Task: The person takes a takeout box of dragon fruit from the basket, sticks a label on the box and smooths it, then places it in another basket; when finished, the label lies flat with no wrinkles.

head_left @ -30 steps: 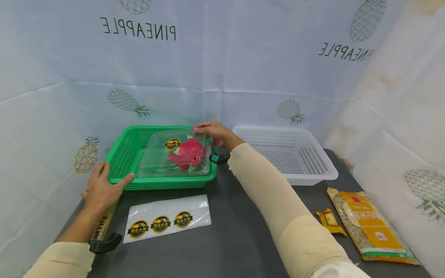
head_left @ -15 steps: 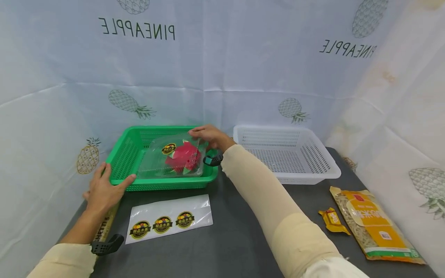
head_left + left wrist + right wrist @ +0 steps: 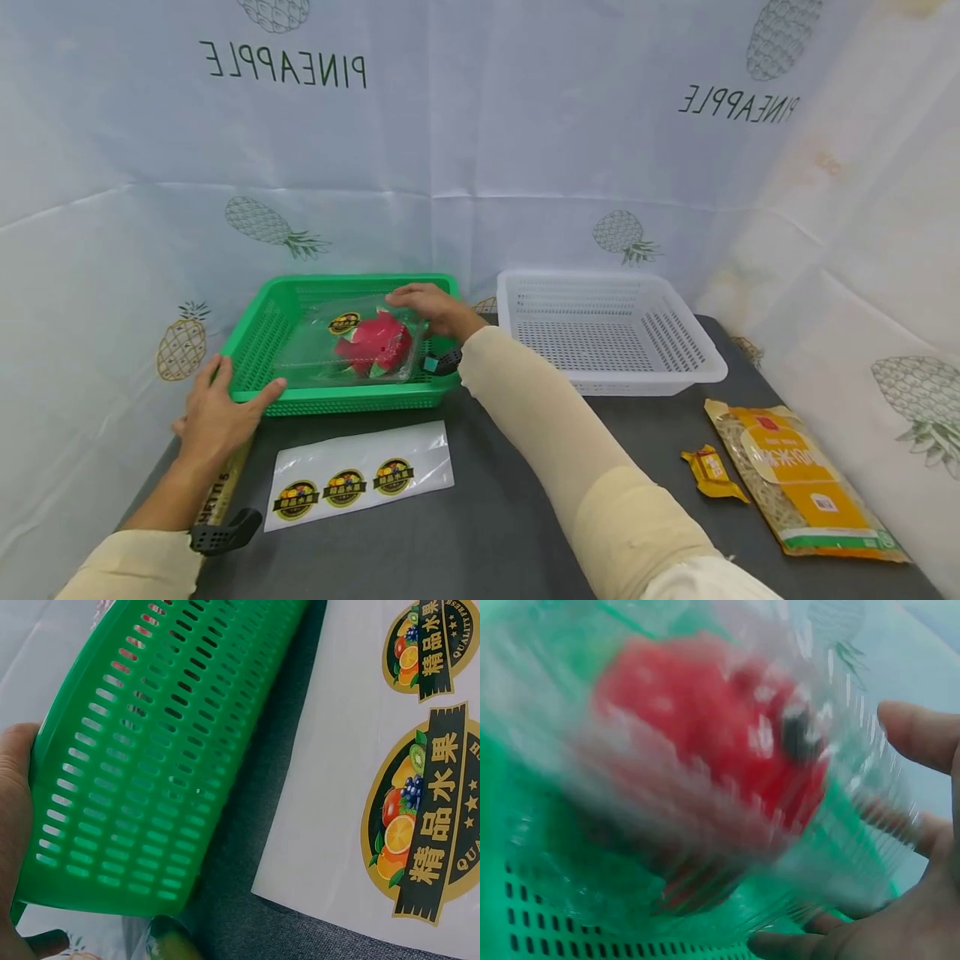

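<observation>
My right hand (image 3: 433,307) grips the right end of a clear plastic fruit box (image 3: 306,354), fingers and thumb around its side in the right wrist view. Inside the box is a pink-red dragon fruit (image 3: 375,343) with green tips; a round black-and-gold sticker (image 3: 344,323) is on the lid. The box lies slightly tilted within the green basket (image 3: 352,404). At the basket's front left corner my left hand (image 3: 219,418) rests with spread fingers, its thumb along the front rim. The left wrist view has the basket's slotted wall (image 3: 150,765) beside that hand.
A white basket (image 3: 600,387) stands to the right. In front of the green basket lies a sheet of round stickers (image 3: 367,479). A yellow strip (image 3: 222,483) lies under my left forearm. At the right are a small yellow packet (image 3: 712,475) and a noodle bag (image 3: 806,483).
My right hand has shifted left and lower with the fruit box, which now sits deeper in the green basket. My left hand has stayed at the corner.
</observation>
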`<state>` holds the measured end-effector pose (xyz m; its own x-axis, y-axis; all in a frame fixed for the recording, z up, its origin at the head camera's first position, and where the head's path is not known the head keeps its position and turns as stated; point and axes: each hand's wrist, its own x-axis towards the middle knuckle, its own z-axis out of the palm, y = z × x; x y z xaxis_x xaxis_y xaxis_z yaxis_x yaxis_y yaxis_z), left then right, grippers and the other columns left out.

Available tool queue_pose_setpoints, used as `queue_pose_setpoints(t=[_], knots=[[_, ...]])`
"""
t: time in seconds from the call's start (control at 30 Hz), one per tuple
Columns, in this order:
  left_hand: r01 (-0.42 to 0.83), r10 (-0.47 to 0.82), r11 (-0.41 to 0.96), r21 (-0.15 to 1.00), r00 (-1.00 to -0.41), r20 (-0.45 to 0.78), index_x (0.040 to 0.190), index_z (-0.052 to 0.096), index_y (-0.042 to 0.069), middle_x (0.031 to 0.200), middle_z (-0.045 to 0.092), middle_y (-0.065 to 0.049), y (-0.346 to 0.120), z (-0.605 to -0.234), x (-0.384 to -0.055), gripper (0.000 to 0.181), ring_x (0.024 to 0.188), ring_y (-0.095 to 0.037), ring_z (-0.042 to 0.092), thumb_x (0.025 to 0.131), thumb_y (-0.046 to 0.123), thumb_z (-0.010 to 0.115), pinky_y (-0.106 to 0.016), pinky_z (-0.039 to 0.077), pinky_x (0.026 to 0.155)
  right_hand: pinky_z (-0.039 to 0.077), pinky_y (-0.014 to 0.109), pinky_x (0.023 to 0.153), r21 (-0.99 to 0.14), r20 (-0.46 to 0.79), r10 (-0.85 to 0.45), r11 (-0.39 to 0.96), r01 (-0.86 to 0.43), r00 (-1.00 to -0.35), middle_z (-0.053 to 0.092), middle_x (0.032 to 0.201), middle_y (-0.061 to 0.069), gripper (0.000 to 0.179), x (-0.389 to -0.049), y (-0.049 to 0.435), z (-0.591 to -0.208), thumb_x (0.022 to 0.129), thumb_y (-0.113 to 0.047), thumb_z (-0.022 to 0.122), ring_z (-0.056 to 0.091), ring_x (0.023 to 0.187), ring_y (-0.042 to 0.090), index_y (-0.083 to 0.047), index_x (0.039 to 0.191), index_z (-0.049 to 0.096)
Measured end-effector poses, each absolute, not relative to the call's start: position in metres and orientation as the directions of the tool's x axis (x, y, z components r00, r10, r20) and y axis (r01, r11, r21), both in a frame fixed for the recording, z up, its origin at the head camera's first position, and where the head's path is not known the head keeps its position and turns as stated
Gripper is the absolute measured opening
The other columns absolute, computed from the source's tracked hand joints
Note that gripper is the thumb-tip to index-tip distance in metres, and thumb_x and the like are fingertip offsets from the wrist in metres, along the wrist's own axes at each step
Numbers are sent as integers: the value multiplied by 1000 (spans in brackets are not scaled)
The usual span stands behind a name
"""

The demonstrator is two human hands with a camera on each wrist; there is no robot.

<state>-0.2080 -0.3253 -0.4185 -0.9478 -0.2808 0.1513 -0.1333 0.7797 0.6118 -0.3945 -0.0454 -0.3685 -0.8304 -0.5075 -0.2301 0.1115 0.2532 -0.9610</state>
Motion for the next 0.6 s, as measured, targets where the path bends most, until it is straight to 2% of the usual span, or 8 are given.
queue_pose_setpoints(t=[0.27,0.43,0.6], knots=[[-126,-274,782,610,-949,155,153,2,0,157,-5,-23,-326,-419,-207,98,135,-56,5,92,59,51,-81,9,82,29,57,104,-953,-181,-517,301,20,-837,26,154,4,66,-388,-62,-378,92,-31,67,25,140,29,-18,149,38],[-125,-275,781,612,-949,158,153,2,-1,157,-4,-23,-326,-420,-207,98,135,-56,5,92,59,51,-81,9,82,28,55,105,-939,-176,-558,342,-31,-811,19,157,3,77,-384,-67,-379,90,-34,68,23,141,28,-21,154,27],[-129,-280,783,609,-947,159,152,3,-2,157,-4,-23,-326,-419,-207,98,135,-56,6,92,60,51,-81,10,82,28,52,106,-925,-152,-600,365,-100,-785,14,159,1,80,-378,-73,-379,92,-36,66,19,142,26,-21,156,20]])
